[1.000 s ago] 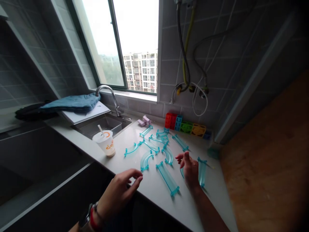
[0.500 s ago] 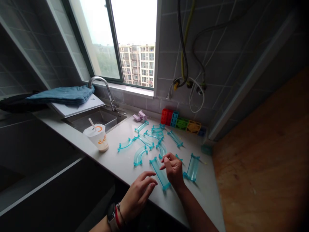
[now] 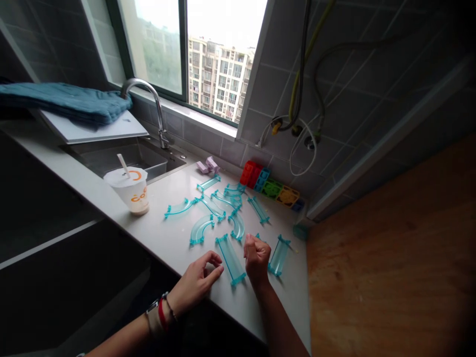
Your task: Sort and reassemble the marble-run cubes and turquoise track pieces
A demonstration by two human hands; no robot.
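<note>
A straight clear-teal track piece (image 3: 231, 263) lies on the white countertop between my two hands. My left hand (image 3: 199, 277) hovers by its left side, thumb and fingers apart, with nothing in them. On the other side my right hand (image 3: 257, 258) is closed in a fist, and no object shows in it. It partly covers a small teal piece behind it. To the right of that fist is a shorter straight track piece (image 3: 279, 255). Beyond the hands lie curved track pieces (image 3: 202, 230) (image 3: 237, 225) and several other teal pieces, some overlapping.
A plastic drink cup (image 3: 130, 191) with a straw stands at the left, before the sink (image 3: 122, 154). Red, blue, green and yellow blocks (image 3: 272, 188) line the wall, with lilac pieces (image 3: 208, 165) to their left. A wooden panel (image 3: 372, 248) bounds the right side.
The camera view has shifted and tilted. My right fingers have curled from a loose pinch into a fist. My left hand has drawn slightly away from the straight piece, its fingers more bent.
</note>
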